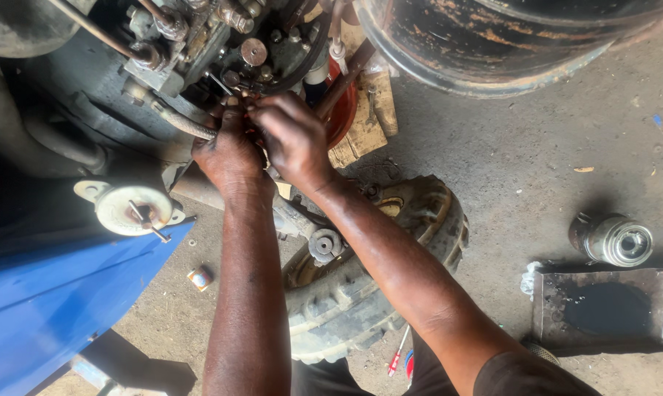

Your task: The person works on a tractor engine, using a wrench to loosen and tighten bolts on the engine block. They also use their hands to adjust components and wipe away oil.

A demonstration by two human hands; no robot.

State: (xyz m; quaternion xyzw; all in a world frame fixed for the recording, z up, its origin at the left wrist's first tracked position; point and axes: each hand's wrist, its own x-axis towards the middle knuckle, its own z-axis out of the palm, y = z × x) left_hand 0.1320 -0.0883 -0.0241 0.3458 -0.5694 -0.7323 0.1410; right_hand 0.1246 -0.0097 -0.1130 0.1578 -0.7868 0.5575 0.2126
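- Your left hand (229, 150) and right hand (293, 136) meet, fingers pinched narrow on a small fitting (245, 97) of the greasy engine (199, 44).
- What the fingers hold, you cannot tell.
- A worn tyre (375, 271) lies below your wrists.

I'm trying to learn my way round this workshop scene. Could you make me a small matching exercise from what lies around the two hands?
Things:
1. metal canister
2. flat tray
3. tyre
4. screwdriver

Places or states:
A. under the person's right forearm
B. holds a dark pool of liquid
C. on its side, right of the scene, above the tray
D. on the floor by the tyre's lower edge

Pairs: 1-C, 2-B, 3-A, 4-D
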